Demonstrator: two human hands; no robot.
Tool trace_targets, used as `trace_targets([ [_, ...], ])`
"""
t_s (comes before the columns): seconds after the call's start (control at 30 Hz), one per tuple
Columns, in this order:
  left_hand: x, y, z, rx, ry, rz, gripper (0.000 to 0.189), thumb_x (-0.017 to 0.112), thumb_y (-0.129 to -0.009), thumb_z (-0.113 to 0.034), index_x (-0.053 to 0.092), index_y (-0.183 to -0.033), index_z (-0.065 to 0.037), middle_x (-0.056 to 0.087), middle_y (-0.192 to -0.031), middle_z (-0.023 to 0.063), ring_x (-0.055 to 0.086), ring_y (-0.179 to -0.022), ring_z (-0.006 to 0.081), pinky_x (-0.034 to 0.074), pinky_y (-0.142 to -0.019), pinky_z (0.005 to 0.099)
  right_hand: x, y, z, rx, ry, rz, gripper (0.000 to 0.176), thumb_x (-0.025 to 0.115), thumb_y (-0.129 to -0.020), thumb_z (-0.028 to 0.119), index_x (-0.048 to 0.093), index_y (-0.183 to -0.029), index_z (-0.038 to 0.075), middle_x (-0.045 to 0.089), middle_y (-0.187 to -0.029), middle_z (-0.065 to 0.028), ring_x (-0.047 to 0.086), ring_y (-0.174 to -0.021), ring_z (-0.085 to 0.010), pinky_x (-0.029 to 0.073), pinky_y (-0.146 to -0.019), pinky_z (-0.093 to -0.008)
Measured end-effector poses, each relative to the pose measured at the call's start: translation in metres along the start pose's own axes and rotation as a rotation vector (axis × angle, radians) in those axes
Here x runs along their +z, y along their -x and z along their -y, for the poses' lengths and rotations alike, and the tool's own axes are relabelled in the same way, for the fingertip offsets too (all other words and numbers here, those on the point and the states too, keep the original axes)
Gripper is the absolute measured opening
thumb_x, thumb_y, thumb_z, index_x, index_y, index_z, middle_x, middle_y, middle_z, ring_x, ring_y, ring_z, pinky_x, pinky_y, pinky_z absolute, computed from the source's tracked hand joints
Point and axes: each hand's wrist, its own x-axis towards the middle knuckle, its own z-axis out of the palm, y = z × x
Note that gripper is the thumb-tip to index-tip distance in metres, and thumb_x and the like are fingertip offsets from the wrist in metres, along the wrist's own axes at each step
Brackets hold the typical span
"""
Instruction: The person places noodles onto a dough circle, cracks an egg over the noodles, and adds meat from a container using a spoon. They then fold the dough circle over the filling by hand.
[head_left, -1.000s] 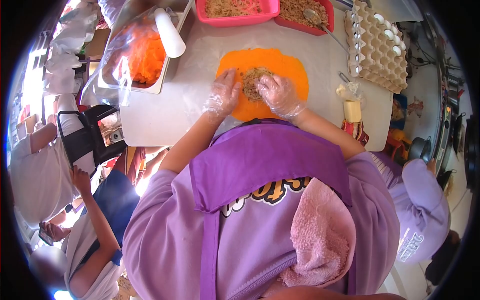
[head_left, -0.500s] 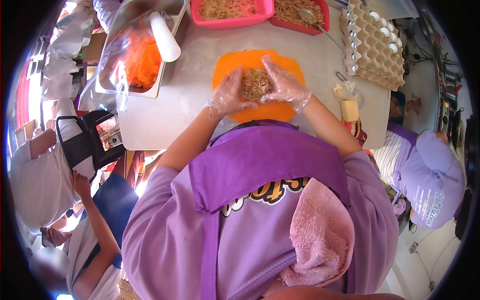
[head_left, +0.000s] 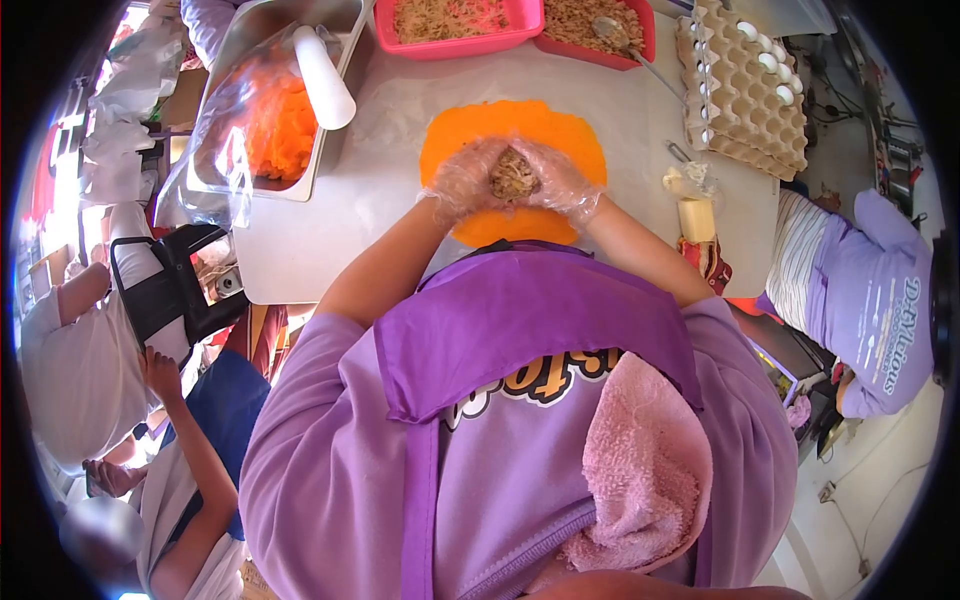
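Observation:
A flat orange sheet of dough (head_left: pixel 560 122) lies on the table in the head view. Over its middle, a mound of brown shredded filling (head_left: pixel 513 175) sits between my two hands. My left hand (head_left: pixel 470 178), in a clear plastic glove, is cupped round the filling's left side. From the right, my right hand (head_left: pixel 557 180), gloved the same way, curves against it. The fingers meet or nearly meet at the far side, and the filling's underside is hidden.
A steel pan (head_left: pixel 315 165) holds orange dough, plastic film and a white rolling pin (head_left: pixel 325 80). Pink tubs (head_left: pixel 460 47) of filling stand at the back. Egg trays (head_left: pixel 745 95) and a yellow block (head_left: pixel 697 220) are at right. Other people are on both sides.
Both hands have closed in round the filling, which looks smaller and more compact between them. The person at right has shifted.

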Motion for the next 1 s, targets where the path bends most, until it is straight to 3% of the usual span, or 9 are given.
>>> trace_targets([
  [0.3, 0.009, 0.002, 0.015, 0.153, 0.070, -0.053, 0.090, 0.086, -0.056, -0.029, 0.044, -0.133, -0.011, 0.056, -0.125, 0.0093, 0.052, -0.118, 0.0266, 0.027, -0.111, 0.0471, 0.006, 0.004, -0.004, 0.023, -0.074, -0.003, 0.089, 0.083, -0.055, 0.004, 0.041, -0.133, 0.006, 0.046, -0.135, -0.0149, 0.045, -0.123, -0.0332, 0.039, -0.104, -0.0386],
  [0.4, 0.001, 0.003, 0.004, 0.120, 0.097, -0.042, 0.089, 0.085, -0.058, -0.029, 0.043, -0.134, -0.011, 0.058, -0.123, 0.0094, 0.052, -0.118, 0.0264, 0.024, -0.112, 0.0474, -0.006, 0.005, 0.008, 0.017, -0.159, -0.007, 0.084, 0.082, -0.062, 0.018, 0.040, -0.135, 0.007, 0.046, -0.135, -0.0162, 0.044, -0.124, -0.0328, 0.038, -0.104, -0.0383],
  [0.53, 0.000, 0.000, -0.008, -0.049, 0.093, -0.026, 0.091, 0.085, -0.059, -0.026, 0.040, -0.137, -0.010, 0.053, -0.129, 0.0113, 0.048, -0.123, 0.0278, 0.022, -0.113, 0.0452, -0.005, 0.005, 0.023, -0.051, 0.242, -0.028, 0.076, 0.071, -0.076, 0.035, 0.036, -0.138, 0.006, 0.040, -0.138, -0.0186, 0.040, -0.126, -0.0371, 0.035, -0.104, -0.0440],
  [0.63, 0.010, -0.004, 0.002, 0.137, -0.018, -0.145, 0.085, 0.083, -0.061, -0.031, 0.042, -0.133, -0.011, 0.052, -0.126, 0.0165, 0.047, -0.121, 0.0348, 0.029, -0.110, 0.0439, 0.001, 0.002, 0.031, -0.007, 0.494, -0.013, 0.073, 0.064, -0.082, 0.039, 0.034, -0.139, 0.004, 0.037, -0.140, -0.0197, 0.037, -0.128, -0.0394, 0.033, -0.105, -0.0465],
  [0.7, -0.004, -0.002, 0.001, 0.078, 0.164, -0.059, 0.089, 0.084, -0.060, -0.025, 0.041, -0.135, -0.010, 0.048, -0.132, 0.0172, 0.042, -0.126, 0.0335, 0.030, -0.110, 0.0417, 0.000, 0.002, 0.030, 0.020, 0.551, 0.008, 0.071, 0.061, -0.085, 0.040, 0.033, -0.140, 0.004, 0.036, -0.141, -0.0200, 0.035, -0.129, -0.0397, 0.031, -0.105, -0.0470],
  [0.77, -0.013, 0.010, 0.001, 0.010, 0.350, 0.030, 0.092, 0.085, -0.058, -0.019, 0.039, -0.137, -0.009, 0.043, -0.138, 0.0180, 0.037, -0.131, 0.0321, 0.030, -0.110, 0.0396, -0.004, 0.006, 0.022, -0.014, 0.301, -0.071, 0.071, 0.056, -0.089, 0.039, 0.025, -0.143, 0.003, 0.032, -0.143, -0.0212, 0.031, -0.133, -0.0385, 0.026, -0.109, -0.0466],
  [0.9, -0.015, 0.038, 0.016, 0.064, 0.064, -0.215, 0.077, 0.084, -0.060, -0.019, 0.049, -0.127, -0.007, 0.051, -0.128, 0.0190, 0.046, -0.122, 0.0338, 0.039, -0.102, 0.0386, -0.008, 0.017, 0.009, -0.022, -0.071, -0.204, 0.066, 0.057, -0.090, 0.031, 0.028, -0.141, 0.002, 0.030, -0.143, -0.0213, 0.029, -0.134, -0.0370, 0.027, -0.109, -0.0424],
  [0.97, -0.006, 0.049, 0.017, 0.134, 0.005, -0.320, 0.065, 0.083, -0.062, -0.018, 0.056, -0.120, -0.006, 0.057, -0.120, 0.0185, 0.053, -0.115, 0.0344, 0.045, -0.096, 0.0389, -0.004, 0.022, 0.013, 0.014, -0.398, -0.482, 0.048, 0.062, -0.087, 0.023, 0.047, -0.129, 0.004, 0.049, -0.126, -0.0197, 0.046, -0.121, -0.0336, 0.039, -0.099, -0.0372],
  [1.0, -0.003, 0.053, 0.013, 0.139, 0.027, -0.272, 0.052, 0.082, -0.064, -0.017, 0.061, -0.109, -0.005, 0.062, -0.109, 0.0166, 0.058, -0.104, 0.0331, 0.048, -0.087, 0.0394, -0.009, 0.025, 0.016, 0.014, -0.399, -0.481, 0.048, 0.062, -0.087, 0.023, 0.047, -0.129, 0.004, 0.049, -0.126, -0.0197, 0.046, -0.121, -0.0336, 0.039, -0.099, -0.0372],
])
